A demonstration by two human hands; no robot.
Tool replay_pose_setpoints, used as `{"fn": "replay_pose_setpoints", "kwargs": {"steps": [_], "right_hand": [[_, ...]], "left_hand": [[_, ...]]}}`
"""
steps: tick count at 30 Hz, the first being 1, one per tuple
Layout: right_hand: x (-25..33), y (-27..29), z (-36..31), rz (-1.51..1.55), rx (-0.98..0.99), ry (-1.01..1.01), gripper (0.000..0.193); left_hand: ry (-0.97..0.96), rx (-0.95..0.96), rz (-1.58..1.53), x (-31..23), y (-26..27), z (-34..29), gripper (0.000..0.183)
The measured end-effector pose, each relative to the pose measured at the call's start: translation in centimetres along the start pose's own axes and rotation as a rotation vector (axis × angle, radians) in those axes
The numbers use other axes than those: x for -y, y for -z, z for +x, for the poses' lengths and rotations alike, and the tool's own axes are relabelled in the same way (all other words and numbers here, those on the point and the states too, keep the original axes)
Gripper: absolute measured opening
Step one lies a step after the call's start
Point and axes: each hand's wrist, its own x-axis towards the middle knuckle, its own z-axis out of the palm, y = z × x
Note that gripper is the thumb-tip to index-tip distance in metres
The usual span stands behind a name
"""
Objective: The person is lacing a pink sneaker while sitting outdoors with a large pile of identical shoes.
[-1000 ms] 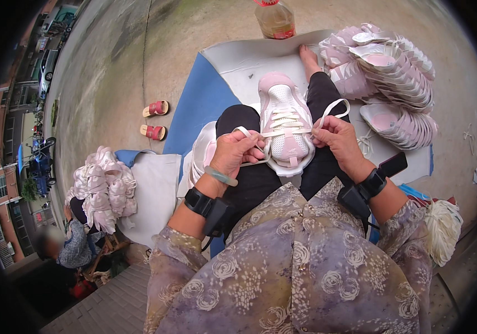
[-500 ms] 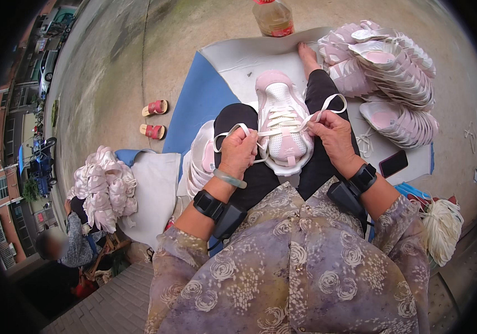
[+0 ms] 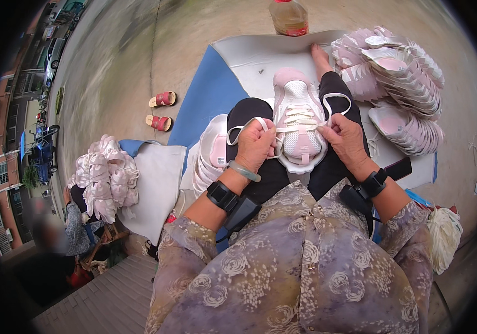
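Note:
A pink and white sneaker upper (image 3: 295, 98) lies between my thighs, its toe pointing away from me. White shoelace (image 3: 301, 118) crosses its front in several rows. On the left side of the upper, my left hand (image 3: 255, 146) is closed on one lace end, which loops up over the fingers. My right hand (image 3: 345, 139) pinches the other end at the upper's right edge, and that lace arcs above the hand. The fingertips of both hands hide parts of the lace. More nested uppers (image 3: 212, 151) lie beside my left thigh.
Stacked uppers (image 3: 400, 78) lie at the far right, near a dark phone (image 3: 398, 168) and a bundle of white laces (image 3: 443, 236). A bottle (image 3: 288, 18) stands beyond the mat (image 3: 196, 100). Red sandals (image 3: 162, 99) are left, above piled uppers (image 3: 106, 178) and another person (image 3: 74, 228).
The whole view has shifted, so the upper, hands and mat sit farther right in the picture. My left fingers are curled more tightly around the lace; both hands keep their hold.

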Motion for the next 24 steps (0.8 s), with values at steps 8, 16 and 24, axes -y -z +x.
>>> {"fn": "replay_pose_setpoints", "kwargs": {"steps": [8, 16, 24], "right_hand": [[3.7, -0.2, -0.8, -0.229, -0.030, 0.501, 0.015], [4.5, -2.4, -0.2, -0.538, 0.147, 0.749, 0.027], [4.6, -2.3, 0.2, -0.498, 0.164, 0.656, 0.032]], "left_hand": [[-0.115, -0.084, 0.014, 0.9, -0.4, 0.6, 0.008], [-0.333, -0.222, 0.194, 2.9, -0.6, 2.3, 0.008], [-0.359, -0.289, 0.212, 3.0, -0.9, 2.8, 0.012]]}}
